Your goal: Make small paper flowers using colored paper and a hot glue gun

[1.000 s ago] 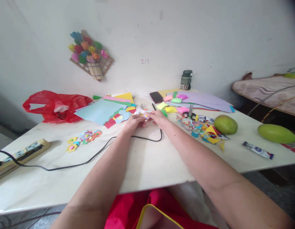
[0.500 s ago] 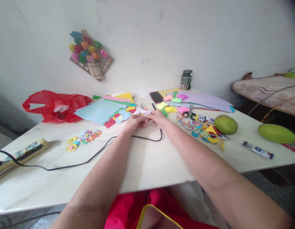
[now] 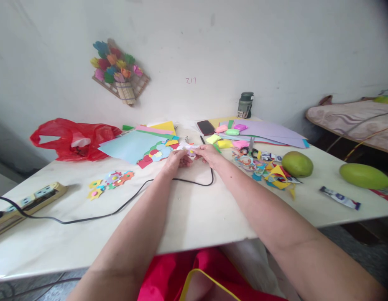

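Note:
Both hands meet near the middle of the table over a small pale purple paper flower (image 3: 190, 151) with a yellow centre. My left hand (image 3: 177, 160) is closed on its left side, and my right hand (image 3: 208, 154) pinches its right edge. Part of the flower is hidden by the fingers. Just left of my left hand lie coloured paper cut-outs (image 3: 156, 154) in red, blue, green and yellow. Finished-looking paper flowers (image 3: 112, 179) with dotted centres rest farther left on the table. A black cable (image 3: 194, 181) runs close beneath my hands.
Left are a red plastic bag (image 3: 75, 140), a power strip (image 3: 40, 198) and paper sheets (image 3: 128, 148). To the right lie clay packs (image 3: 224, 144), scissors (image 3: 251, 150), paper scraps (image 3: 277, 176), a green mango (image 3: 297, 164) and a glue tube (image 3: 340, 197). A phone (image 3: 205, 128) and bottle (image 3: 245, 104) stand behind.
The flower has turned in my fingers so its yellow centre now shows. My fingers have shifted slightly apart; the things on the table have not moved.

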`<act>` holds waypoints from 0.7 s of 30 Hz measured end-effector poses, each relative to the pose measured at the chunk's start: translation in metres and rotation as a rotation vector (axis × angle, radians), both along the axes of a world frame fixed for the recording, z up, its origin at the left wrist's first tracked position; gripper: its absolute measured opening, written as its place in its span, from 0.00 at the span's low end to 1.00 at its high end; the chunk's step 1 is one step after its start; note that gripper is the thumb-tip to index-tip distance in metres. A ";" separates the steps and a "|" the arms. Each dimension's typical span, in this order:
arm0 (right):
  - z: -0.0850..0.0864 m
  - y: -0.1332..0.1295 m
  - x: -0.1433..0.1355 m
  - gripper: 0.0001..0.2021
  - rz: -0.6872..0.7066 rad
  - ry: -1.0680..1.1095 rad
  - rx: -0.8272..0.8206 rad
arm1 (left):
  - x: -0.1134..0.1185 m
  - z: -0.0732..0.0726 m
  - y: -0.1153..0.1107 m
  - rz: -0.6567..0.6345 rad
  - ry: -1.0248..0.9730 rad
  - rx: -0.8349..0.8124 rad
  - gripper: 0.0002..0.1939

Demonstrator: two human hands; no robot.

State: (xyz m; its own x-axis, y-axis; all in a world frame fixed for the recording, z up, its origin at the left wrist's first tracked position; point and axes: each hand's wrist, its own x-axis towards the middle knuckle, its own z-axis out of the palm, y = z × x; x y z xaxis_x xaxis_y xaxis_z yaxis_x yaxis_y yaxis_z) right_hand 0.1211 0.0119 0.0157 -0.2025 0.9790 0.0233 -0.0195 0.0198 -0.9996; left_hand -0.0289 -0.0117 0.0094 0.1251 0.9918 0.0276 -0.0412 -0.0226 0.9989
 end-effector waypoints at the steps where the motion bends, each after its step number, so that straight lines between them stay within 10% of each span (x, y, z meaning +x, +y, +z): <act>1: 0.001 -0.001 0.000 0.07 0.011 -0.013 0.006 | 0.000 0.000 0.000 0.013 0.000 0.001 0.17; 13: 0.005 -0.004 0.002 0.13 0.245 0.028 -0.128 | 0.003 0.002 -0.002 0.178 0.007 0.168 0.18; 21: 0.004 -0.003 -0.001 0.09 0.002 0.025 -0.034 | 0.000 0.000 0.004 0.327 -0.033 0.199 0.16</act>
State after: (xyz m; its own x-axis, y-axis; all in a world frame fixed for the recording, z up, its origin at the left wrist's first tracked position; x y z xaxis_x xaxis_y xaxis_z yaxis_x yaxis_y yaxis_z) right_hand 0.1196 0.0090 0.0193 -0.2047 0.9788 -0.0051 -0.0444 -0.0145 -0.9989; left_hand -0.0291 -0.0080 0.0090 -0.2009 0.9540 0.2226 -0.0317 -0.2334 0.9719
